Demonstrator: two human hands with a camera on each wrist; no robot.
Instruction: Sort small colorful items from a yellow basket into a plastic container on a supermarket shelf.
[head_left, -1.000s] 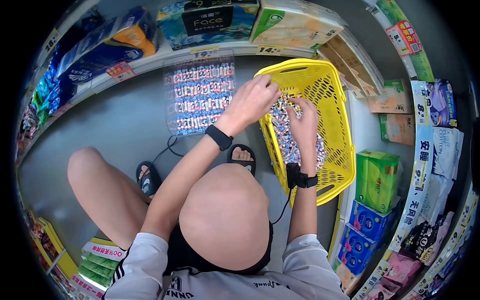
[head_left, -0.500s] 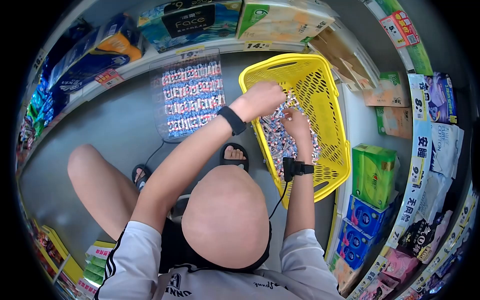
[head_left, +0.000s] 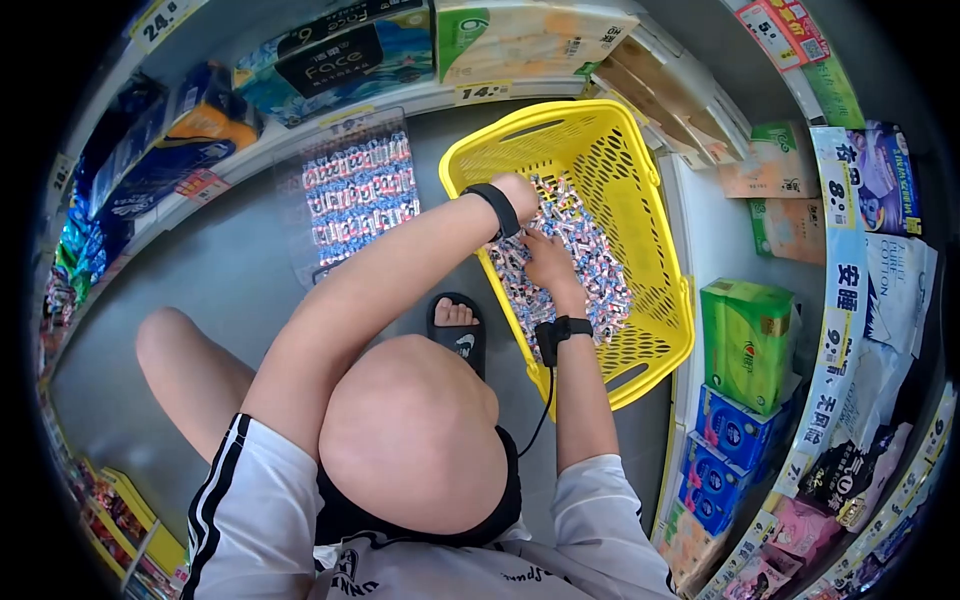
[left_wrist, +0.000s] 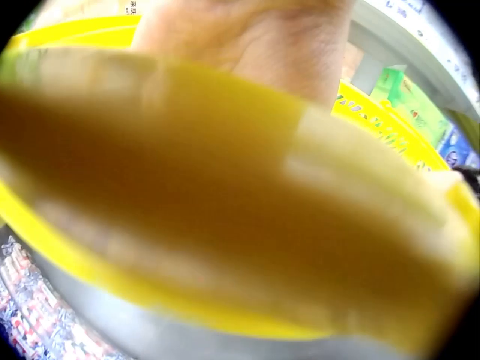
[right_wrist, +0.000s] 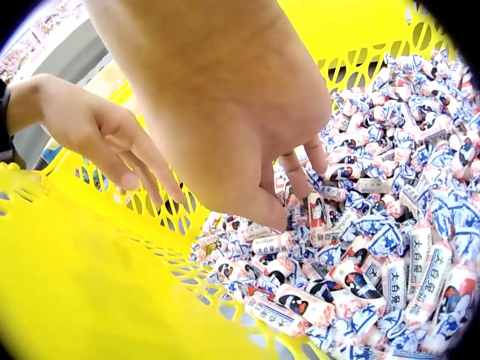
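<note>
A yellow perforated basket point(head_left: 672, 290) holds a heap of wrapped candies point(head_left: 600, 285) in white, blue and red wrappers. Over its left rim reaches my left hand point(head_left: 517, 195), largely foreshortened in the head view. The right wrist view shows this left hand point(right_wrist: 97, 131) hanging with loosely extended fingers above the candies, nothing between them. My right hand point(head_left: 550, 265) is down in the basket, fingertips touching the heap. In the right wrist view, a candy point(right_wrist: 317, 214) lies right by the fingertips of that right hand point(right_wrist: 247, 135). A blurred yellow-brown shape covers much of the left wrist view.
On the grey floor left of the basket stands a clear box point(head_left: 362, 190) with candies in neat rows. Shelves of tissue packs point(head_left: 345, 55) run along the back, more packs point(head_left: 748, 345) on the right. My knee point(head_left: 410, 430) and sandalled foot point(head_left: 457, 325) are close by.
My left hand has turned and dropped over the basket's left rim. My right hand has moved left and its fingers point down into the candies. The whole scene has shifted left in view.
</note>
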